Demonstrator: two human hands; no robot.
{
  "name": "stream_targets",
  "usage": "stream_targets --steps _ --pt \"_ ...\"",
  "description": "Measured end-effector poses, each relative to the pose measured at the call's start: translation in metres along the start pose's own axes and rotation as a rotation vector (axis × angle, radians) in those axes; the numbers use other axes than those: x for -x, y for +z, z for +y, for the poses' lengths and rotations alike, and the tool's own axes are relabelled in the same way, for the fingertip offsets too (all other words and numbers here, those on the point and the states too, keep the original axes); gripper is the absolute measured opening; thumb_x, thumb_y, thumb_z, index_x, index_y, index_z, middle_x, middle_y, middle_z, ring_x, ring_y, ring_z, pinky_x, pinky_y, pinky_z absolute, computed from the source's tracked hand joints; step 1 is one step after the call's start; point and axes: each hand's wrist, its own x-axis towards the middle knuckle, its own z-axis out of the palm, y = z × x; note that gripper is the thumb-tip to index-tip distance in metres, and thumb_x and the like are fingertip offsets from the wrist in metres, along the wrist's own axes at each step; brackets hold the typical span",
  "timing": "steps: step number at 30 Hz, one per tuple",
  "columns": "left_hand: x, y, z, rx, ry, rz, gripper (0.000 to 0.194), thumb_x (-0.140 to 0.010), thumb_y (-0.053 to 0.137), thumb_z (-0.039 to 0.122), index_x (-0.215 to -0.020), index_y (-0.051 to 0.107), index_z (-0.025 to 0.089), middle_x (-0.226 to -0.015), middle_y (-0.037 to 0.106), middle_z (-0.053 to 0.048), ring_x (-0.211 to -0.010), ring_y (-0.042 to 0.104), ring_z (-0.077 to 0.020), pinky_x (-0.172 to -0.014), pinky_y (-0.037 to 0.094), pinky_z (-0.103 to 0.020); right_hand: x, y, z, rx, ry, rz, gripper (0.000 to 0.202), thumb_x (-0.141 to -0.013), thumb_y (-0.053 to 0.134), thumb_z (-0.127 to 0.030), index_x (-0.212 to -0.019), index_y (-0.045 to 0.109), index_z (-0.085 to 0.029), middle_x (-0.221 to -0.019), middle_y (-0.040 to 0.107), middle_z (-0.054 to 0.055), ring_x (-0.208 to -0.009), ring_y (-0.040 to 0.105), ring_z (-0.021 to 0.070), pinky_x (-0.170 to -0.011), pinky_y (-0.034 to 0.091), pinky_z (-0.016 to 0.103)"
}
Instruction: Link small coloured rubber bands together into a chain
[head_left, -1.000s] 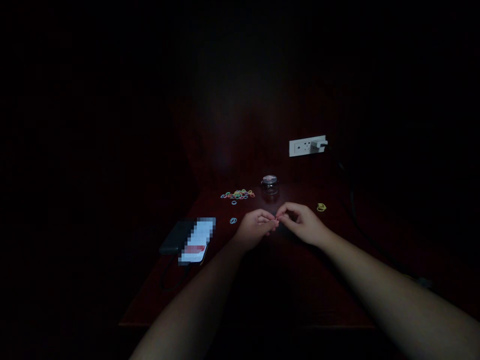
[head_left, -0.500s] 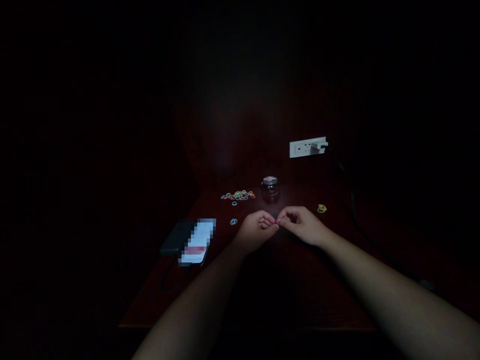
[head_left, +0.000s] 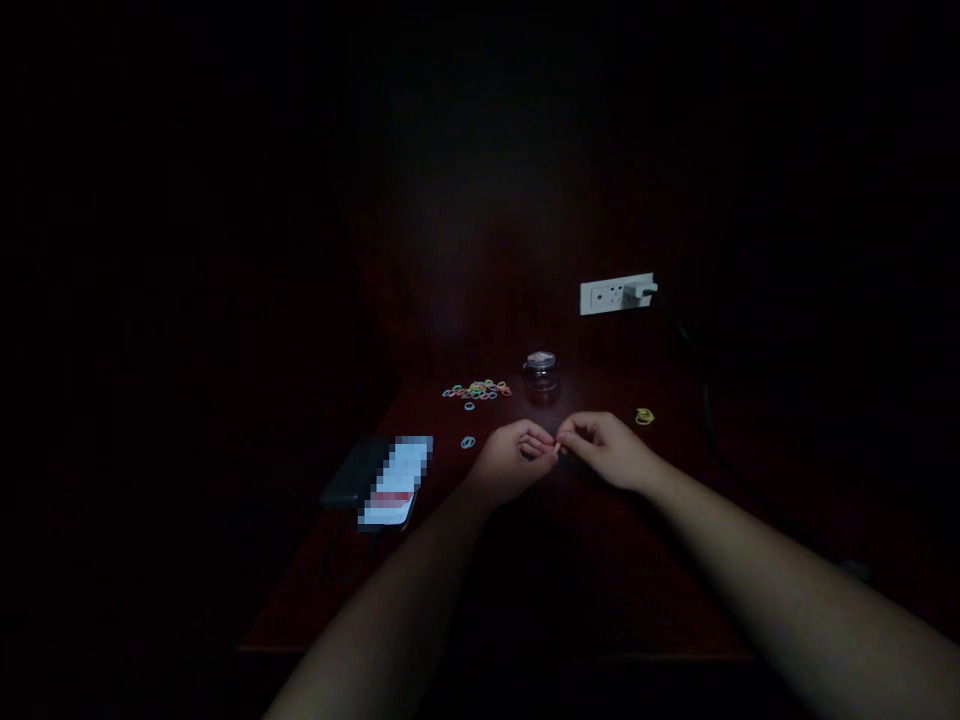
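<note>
In the middle of the dark red table, my left hand (head_left: pixel 514 465) and my right hand (head_left: pixel 611 452) meet at the fingertips, both closed in a pinch. A tiny orange-pink piece (head_left: pixel 557 448) shows between them; it looks like a small elastic band, but the dim light hides its shape. Left of my left hand lie a few light blue elastic bands (head_left: pixel 468 442). Beyond them is a loose pile of multicoloured elastic bands (head_left: pixel 480 390). Several yellow elastic bands (head_left: pixel 644 416) lie to the right of my right hand.
A clear round jar (head_left: pixel 541 375) with a lid stands behind my hands. At the left lie a phone (head_left: pixel 396 485), its screen blurred out, and a dark flat box (head_left: pixel 352 475) with a cable. A wall socket (head_left: pixel 616 294) holds a plug, its cord running down the right side.
My right fingertips have shifted slightly, and the orange-pink piece now shows between both hands. The things on the table lie as before.
</note>
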Motion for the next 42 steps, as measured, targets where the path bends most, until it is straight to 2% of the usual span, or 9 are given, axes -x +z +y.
stream_targets --steps 7,13,18,27,33,37,42 --pt "-0.001 -0.001 0.002 -0.026 -0.018 0.017 0.016 -0.067 0.066 0.017 -0.079 0.058 0.010 -0.071 0.063 -0.004 -0.063 0.057 -0.0080 -0.058 0.045 -0.018 0.001 0.001 -0.001 -0.036 0.007 -0.031 0.022 -0.082 0.049 -0.031 -0.071 0.058 -0.014 -0.062 0.056 0.001 -0.056 0.047 0.0107 -0.053 0.035 0.023" --pt "-0.001 -0.002 0.003 -0.007 -0.034 0.047 0.019 -0.064 0.069 0.019 -0.076 0.057 0.010 -0.067 0.060 -0.002 -0.059 0.054 -0.0063 -0.055 0.043 -0.017 0.004 0.001 -0.004 -0.098 -0.032 -0.097 0.019 -0.075 0.059 -0.033 -0.077 0.060 -0.013 -0.060 0.053 -0.001 -0.056 0.045 0.0103 -0.052 0.035 0.022" --pt "-0.001 -0.002 0.001 0.048 -0.047 0.021 0.022 -0.064 0.070 0.022 -0.077 0.056 0.011 -0.065 0.060 -0.001 -0.057 0.055 -0.0066 -0.055 0.042 -0.018 0.003 -0.001 -0.001 -0.010 -0.062 -0.034 0.019 -0.079 0.055 -0.031 -0.075 0.062 -0.014 -0.063 0.056 0.001 -0.057 0.047 0.0111 -0.054 0.035 0.023" --pt "-0.002 -0.002 0.001 0.141 -0.028 0.048 0.027 -0.062 0.072 0.023 -0.073 0.049 0.013 -0.064 0.058 0.000 -0.053 0.051 -0.0057 -0.051 0.037 -0.017 -0.004 -0.005 0.009 -0.260 -0.020 0.066 0.026 -0.075 0.060 -0.039 -0.070 0.061 -0.014 -0.063 0.061 0.002 -0.057 0.053 0.0117 -0.056 0.042 0.025" --pt "0.001 0.000 0.000 -0.032 0.042 0.041 0.021 -0.068 0.067 0.025 -0.079 0.055 0.013 -0.070 0.061 -0.002 -0.060 0.053 -0.0071 -0.055 0.040 -0.018 -0.001 -0.001 0.005 -0.274 0.005 -0.036 0.023 -0.075 0.061 -0.036 -0.072 0.060 -0.013 -0.059 0.058 0.001 -0.054 0.051 0.0103 -0.053 0.038 0.023" --pt "0.003 0.000 -0.003 -0.121 0.056 0.016 0.026 -0.067 0.068 0.026 -0.088 0.059 0.014 -0.081 0.064 -0.003 -0.063 0.054 -0.0072 -0.055 0.041 -0.017 0.000 -0.002 0.004 -0.293 -0.018 -0.027 0.022 -0.076 0.061 -0.035 -0.075 0.061 -0.013 -0.060 0.059 0.001 -0.054 0.050 0.0099 -0.051 0.037 0.022" --pt "0.002 -0.001 -0.006 -0.117 0.032 0.026 0.019 -0.072 0.063 0.027 -0.083 0.061 0.012 -0.072 0.064 -0.004 -0.060 0.055 -0.0082 -0.055 0.042 -0.018 0.001 -0.002 0.005 -0.269 -0.013 -0.027 0.023 -0.074 0.061 -0.036 -0.077 0.060 -0.013 -0.060 0.058 0.001 -0.054 0.051 0.0106 -0.051 0.038 0.023"
